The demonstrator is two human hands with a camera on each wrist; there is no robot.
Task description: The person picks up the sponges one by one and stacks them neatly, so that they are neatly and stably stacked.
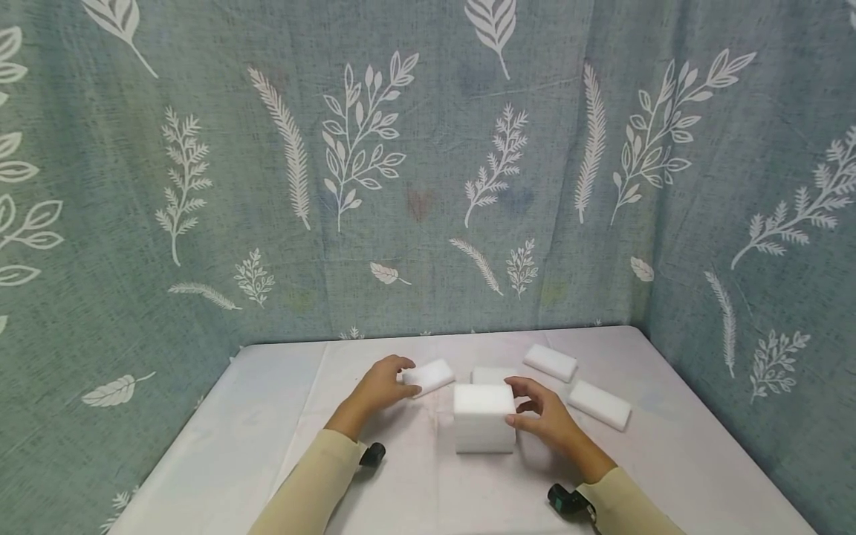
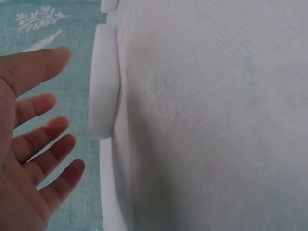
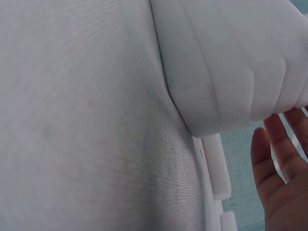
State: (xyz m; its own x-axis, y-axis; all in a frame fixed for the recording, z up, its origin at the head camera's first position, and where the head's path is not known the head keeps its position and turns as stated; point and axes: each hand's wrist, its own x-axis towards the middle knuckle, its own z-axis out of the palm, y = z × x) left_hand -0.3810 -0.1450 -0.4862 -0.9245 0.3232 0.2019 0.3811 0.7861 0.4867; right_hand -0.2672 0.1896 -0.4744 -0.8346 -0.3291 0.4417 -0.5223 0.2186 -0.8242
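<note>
A stack of white sponges point(image 1: 484, 427) stands upright on the table, its layers pressed flat together in the right wrist view. Beside it, my right hand point(image 1: 545, 417) rests its fingertips against the stack's right side, with the fingers only lightly bent in the right wrist view. My left hand point(image 1: 383, 385) reaches around the near end of a single white sponge point(image 1: 433, 375) lying left of the stack. In the left wrist view, the thumb and fingers are spread, with a gap between them and that sponge point(image 2: 103, 82).
Behind the stack lies another sponge point(image 1: 493, 375), partly hidden by it. Two more, a far sponge point(image 1: 550, 362) and a nearer sponge point(image 1: 600, 405), lie to the right on the white-covered table point(image 1: 414, 490). A leaf-patterned green curtain point(image 1: 428, 186) encloses the back and sides.
</note>
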